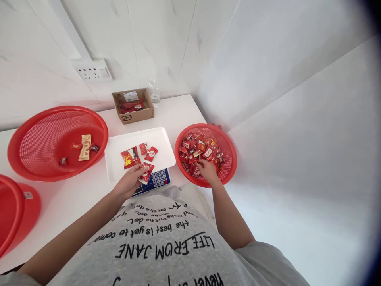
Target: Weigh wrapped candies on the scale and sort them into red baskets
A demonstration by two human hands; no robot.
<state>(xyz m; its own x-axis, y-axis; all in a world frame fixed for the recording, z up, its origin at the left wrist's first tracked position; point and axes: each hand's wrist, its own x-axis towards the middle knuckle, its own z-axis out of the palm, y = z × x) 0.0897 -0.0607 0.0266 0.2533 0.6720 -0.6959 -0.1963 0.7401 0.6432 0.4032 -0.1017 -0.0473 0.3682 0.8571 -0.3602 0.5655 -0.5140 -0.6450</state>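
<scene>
My left hand [133, 180] pinches a red-and-white candy packet [147, 173] over the near edge of a white scale tray [162, 137]. On that tray lie a larger red packet with a yellow print [130, 157] and two small red candies, one of them a twist-wrapped candy [151, 153]. My right hand [207, 171] reaches into a red mesh basket [232, 159] full of red-wrapped candies [208, 152]. Its fingers are closed down among the wrappers, and what lies between them is hidden. Below the tray shows the scale's blue keypad [160, 178].
A large red basket [58, 174] with several wrapped snacks stands at left, another red basket [29, 214] nearer. Behind the tray are a cardboard box [138, 116] holding red packets and a clear plastic bottle [154, 95]. White walls rise behind and to the right.
</scene>
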